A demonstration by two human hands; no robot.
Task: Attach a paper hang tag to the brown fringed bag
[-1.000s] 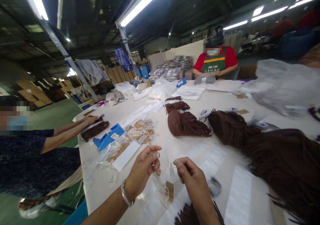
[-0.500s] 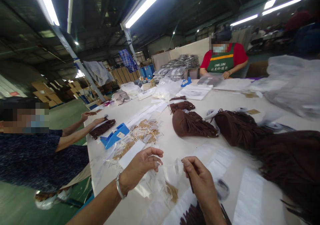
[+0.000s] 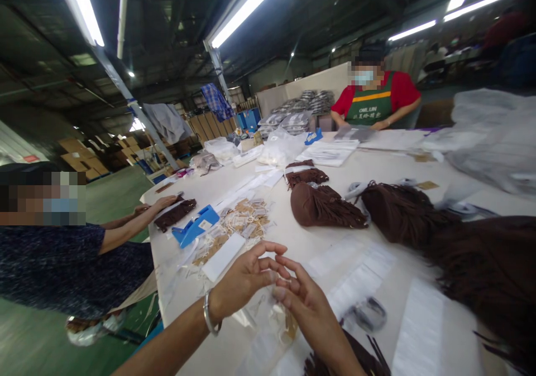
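My left hand (image 3: 253,273), with a silver bangle at its wrist, and my right hand (image 3: 305,300) meet over the table. Their fingertips are pinched close together on the top edge of a small clear plastic bag (image 3: 278,312). A brown paper tag (image 3: 290,324) shows in or behind the bag, below my fingers; which of the two, I cannot tell. Part of the bag's edge is hidden by my fingers. Under my right forearm lies a dark brown fringed piece (image 3: 349,351), partly covered by the arm.
Left of my hands lie a pile of stringed paper tags (image 3: 247,220), a white card (image 3: 224,257) and a blue tape dispenser (image 3: 195,226). Brown fringed bags (image 3: 324,207) and clear plastic sleeves (image 3: 421,326) spread to the right. Co-workers sit at left (image 3: 50,253) and stand across (image 3: 372,100).
My hands have come together; they were apart with clear film stretched between them. My right hand has moved left to meet the left one. The left co-worker's hands have shifted slightly.
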